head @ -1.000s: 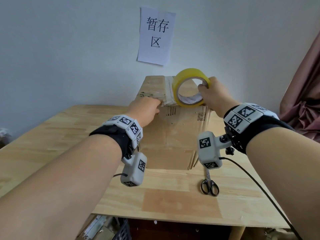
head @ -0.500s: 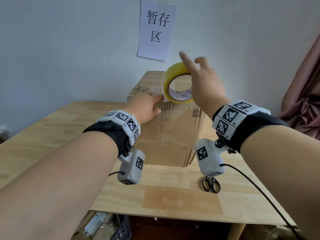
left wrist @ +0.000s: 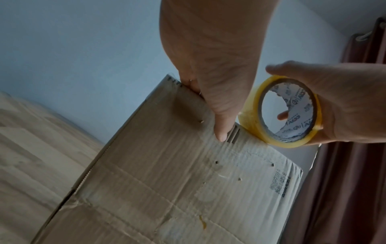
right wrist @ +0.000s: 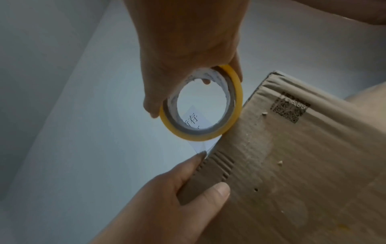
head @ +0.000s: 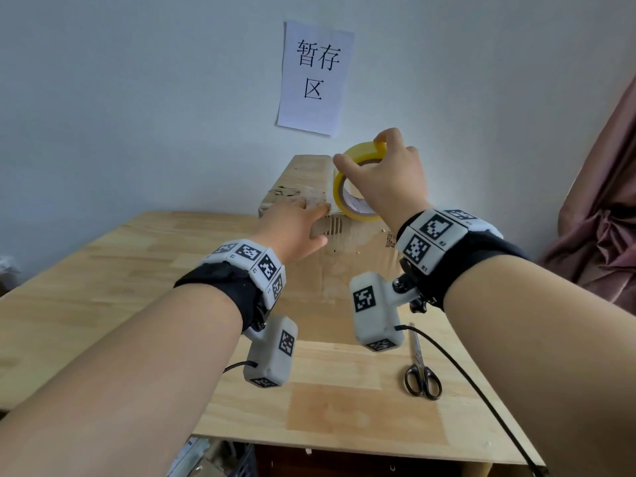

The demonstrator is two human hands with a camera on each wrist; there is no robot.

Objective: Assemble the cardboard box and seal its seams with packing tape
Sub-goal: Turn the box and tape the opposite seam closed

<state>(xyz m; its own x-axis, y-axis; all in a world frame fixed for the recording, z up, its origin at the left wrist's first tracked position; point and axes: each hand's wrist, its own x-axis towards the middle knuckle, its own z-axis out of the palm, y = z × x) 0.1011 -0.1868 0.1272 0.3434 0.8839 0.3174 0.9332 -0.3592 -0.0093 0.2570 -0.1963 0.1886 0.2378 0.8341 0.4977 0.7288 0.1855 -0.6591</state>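
Note:
A brown cardboard box (head: 339, 266) stands on the wooden table (head: 120, 270) against the wall. My left hand (head: 296, 218) lies on the box's top near edge, fingers flat on clear tape stuck there and thumb (left wrist: 221, 130) straight down the front face (left wrist: 167, 165). My right hand (head: 389, 180) grips a yellow tape roll (head: 359, 150) from above, upright at the box's top edge just right of the left hand. In the right wrist view a short clear strip (right wrist: 206, 147) runs from the roll (right wrist: 200, 138) to the box edge (right wrist: 292, 165) at my left fingertips.
Black-handled scissors (head: 421, 373) lie on the table near its front right. A paper sign (head: 315, 77) hangs on the wall behind the box. A pink curtain (head: 602, 201) hangs at the right. A dark crate (head: 241, 466) sits under the table's front edge.
My right hand let go of the roll's side, spread its fingers above it, and now grips the roll from the top. The left hand stays on the box's top edge.

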